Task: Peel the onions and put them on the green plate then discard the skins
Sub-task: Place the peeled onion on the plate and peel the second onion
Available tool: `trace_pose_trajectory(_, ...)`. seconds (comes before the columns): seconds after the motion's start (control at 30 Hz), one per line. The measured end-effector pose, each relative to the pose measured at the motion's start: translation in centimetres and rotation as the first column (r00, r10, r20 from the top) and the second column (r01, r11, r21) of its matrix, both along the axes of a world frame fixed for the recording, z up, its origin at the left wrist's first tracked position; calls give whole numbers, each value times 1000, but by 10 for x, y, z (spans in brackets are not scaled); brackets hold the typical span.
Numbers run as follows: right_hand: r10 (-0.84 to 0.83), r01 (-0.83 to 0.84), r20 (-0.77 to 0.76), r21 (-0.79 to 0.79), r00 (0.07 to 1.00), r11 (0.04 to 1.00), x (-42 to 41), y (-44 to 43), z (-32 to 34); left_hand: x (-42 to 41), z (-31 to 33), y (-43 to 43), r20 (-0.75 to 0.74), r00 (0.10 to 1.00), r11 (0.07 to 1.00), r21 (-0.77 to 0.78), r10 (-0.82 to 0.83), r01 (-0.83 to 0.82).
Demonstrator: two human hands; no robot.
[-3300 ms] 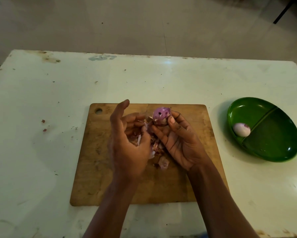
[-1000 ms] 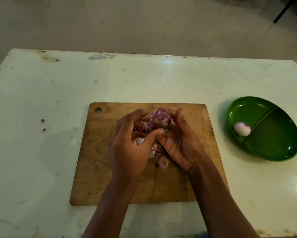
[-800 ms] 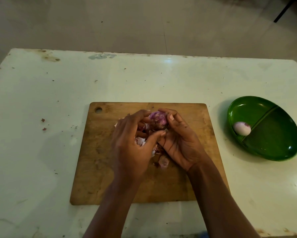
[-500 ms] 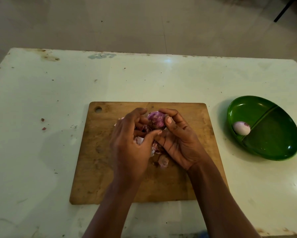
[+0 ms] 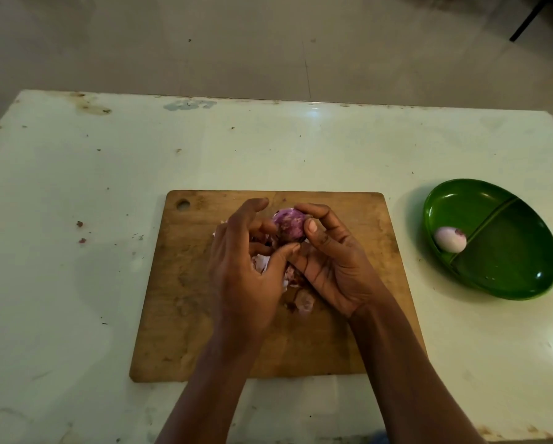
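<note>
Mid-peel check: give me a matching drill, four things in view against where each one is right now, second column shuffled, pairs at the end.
Things
1. purple onion
2. pale peeled onion
3. loose skins
4. green plate

Places
A. on the table, right of the cutting board
B. held between the left hand and right hand
C. in the plate's left compartment
D. on the cutting board, under the hands

Pairs: 1-B, 2-C, 3-D, 4-A

Head view — steeply down, close over table (image 5: 76, 187)
</note>
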State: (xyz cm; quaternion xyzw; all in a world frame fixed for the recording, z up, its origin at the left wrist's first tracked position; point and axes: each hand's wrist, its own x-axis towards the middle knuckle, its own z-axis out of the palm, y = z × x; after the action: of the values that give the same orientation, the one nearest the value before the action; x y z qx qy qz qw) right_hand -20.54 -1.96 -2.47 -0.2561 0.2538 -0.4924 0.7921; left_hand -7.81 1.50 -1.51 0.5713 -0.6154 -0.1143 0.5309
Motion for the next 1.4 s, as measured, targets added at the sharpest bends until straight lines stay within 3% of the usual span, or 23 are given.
trace_pose_trajectory(0.33, 17, -15, -104, 14, 994, 1000, 3, 4, 9, -7, -22, 12, -28, 998, 997, -32, 63, -64)
trace_pose_trajectory(1.0, 22, -23, -50, -26, 999, 999, 6, 0, 5, -8, -13, 10, 85, 987, 981, -152, 136, -122)
trace_pose_trajectory(1.4, -8, 4, -88, -41, 996, 999, 8, 0, 4, -9, -14, 12, -20, 992, 988, -91, 127, -128)
